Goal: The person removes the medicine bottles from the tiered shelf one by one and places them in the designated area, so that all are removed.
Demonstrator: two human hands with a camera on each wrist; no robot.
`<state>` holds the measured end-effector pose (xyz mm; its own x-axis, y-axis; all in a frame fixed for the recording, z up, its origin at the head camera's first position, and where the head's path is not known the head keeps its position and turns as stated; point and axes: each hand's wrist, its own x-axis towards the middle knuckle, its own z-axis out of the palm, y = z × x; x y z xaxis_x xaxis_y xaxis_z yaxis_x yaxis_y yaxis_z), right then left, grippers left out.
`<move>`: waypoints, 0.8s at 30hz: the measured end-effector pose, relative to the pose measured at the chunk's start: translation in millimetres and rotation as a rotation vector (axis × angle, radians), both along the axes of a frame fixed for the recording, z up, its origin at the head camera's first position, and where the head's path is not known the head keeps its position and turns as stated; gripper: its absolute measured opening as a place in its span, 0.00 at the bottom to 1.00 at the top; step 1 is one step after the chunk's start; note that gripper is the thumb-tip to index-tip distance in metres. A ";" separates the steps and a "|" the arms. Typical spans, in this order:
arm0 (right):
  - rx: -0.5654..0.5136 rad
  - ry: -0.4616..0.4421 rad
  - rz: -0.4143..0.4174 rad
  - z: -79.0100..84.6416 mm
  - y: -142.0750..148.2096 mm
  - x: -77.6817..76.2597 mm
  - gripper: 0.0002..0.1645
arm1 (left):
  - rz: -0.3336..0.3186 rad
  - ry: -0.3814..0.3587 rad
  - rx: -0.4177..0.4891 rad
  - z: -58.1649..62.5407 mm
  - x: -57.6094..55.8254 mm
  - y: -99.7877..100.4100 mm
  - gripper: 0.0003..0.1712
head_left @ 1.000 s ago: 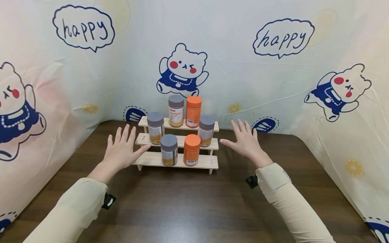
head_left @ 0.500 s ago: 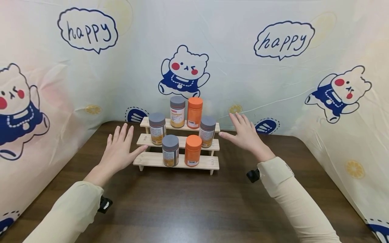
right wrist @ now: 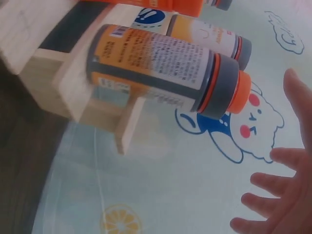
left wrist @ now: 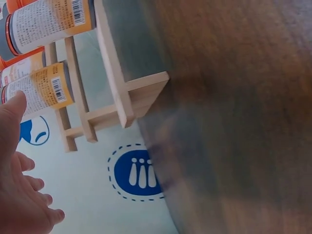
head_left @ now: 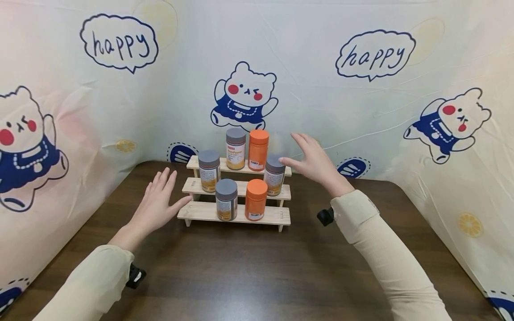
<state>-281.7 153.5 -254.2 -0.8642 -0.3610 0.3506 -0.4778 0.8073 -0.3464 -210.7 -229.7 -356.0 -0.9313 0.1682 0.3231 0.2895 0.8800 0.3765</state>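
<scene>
A three-step wooden rack (head_left: pixel 237 214) holds several screw-cap bottles, two on each step. On the top step stand a grey-capped bottle (head_left: pixel 235 149) and an orange bottle (head_left: pixel 258 150). The middle step carries one grey-capped bottle (head_left: pixel 209 171) at its left end and another (head_left: pixel 275 176) at its right end. Below them are a grey-capped bottle (head_left: pixel 226 200) and an orange bottle (head_left: pixel 255 200). My right hand (head_left: pixel 315 162) is beside the right middle bottle, thumb overlapping its cap in the head view. Left of the rack, my left hand (head_left: pixel 156 205) holds nothing, its thumb stretched toward the lower steps.
The rack stands on a dark brown wooden table (head_left: pixel 241 272). A printed cloth (head_left: pixel 305 53) with bears and "happy" bubbles hangs behind and at both sides. Each wrist wears a small black camera, such as the right one (head_left: pixel 325 217).
My right hand has moved left and in toward the right middle bottle. The left hand shifts only slightly. The bottles keep their places on the rack while the head view shifts a little.
</scene>
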 end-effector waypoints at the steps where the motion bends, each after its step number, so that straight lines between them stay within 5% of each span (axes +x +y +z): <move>1: -0.016 -0.003 0.005 1.7 -2.5 -1.5 0.50 | -0.003 -0.002 0.004 -2.2 -0.4 -0.6 0.50; 12: -0.117 -0.010 0.046 13.4 -28.2 -16.7 0.46 | -0.025 -0.050 0.057 -18.9 3.7 -1.7 0.50; 24: -0.213 -0.100 0.079 7.6 -48.6 -34.9 0.43 | -0.028 -0.159 0.101 -39.3 1.9 -5.1 0.51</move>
